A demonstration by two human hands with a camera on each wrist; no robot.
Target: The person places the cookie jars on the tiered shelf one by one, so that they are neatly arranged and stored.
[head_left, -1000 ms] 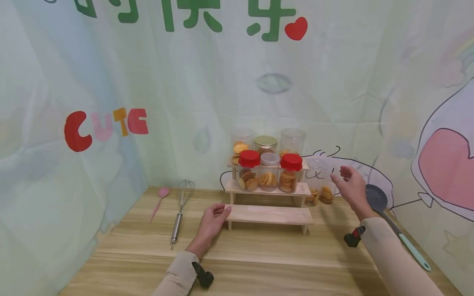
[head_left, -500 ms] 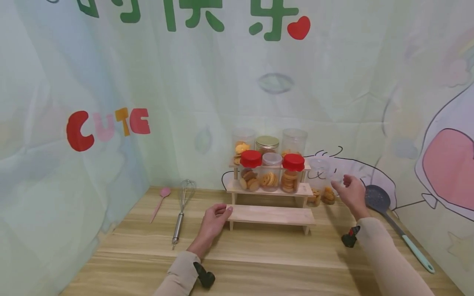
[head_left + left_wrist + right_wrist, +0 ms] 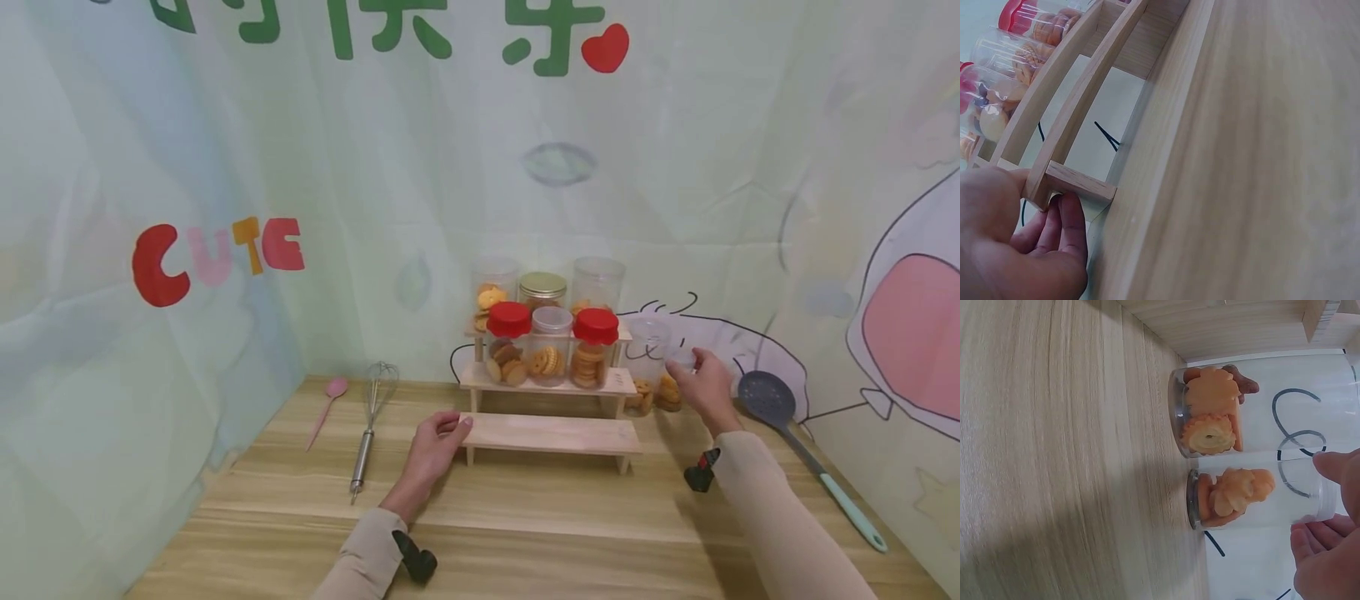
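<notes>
My left hand (image 3: 435, 446) grips the left end of the bottom step of a stepped wooden shelf rack (image 3: 551, 433). In the left wrist view its thumb lies above the board, with the fingers (image 3: 1072, 225) curled underneath. To the rack's right, my right hand (image 3: 705, 387) pinches the top of a slim clear cookie jar (image 3: 1235, 497) between thumb and fingers. The jar stands upright on the table, with cookies at its bottom. A wider clear cookie jar (image 3: 1213, 412) stands beside it, closer to the rack.
Red-capped jars (image 3: 596, 350) and a clear-lidded jar (image 3: 550, 354) occupy the middle step, with more jars behind on the top step. A whisk (image 3: 365, 433) and pink spoon (image 3: 324, 408) lie left. A slotted turner (image 3: 795, 446) lies right.
My right hand has moved slightly left and down onto the slim jar's top, its thumb and fingers now around it. My left hand keeps its hold on the rack.
</notes>
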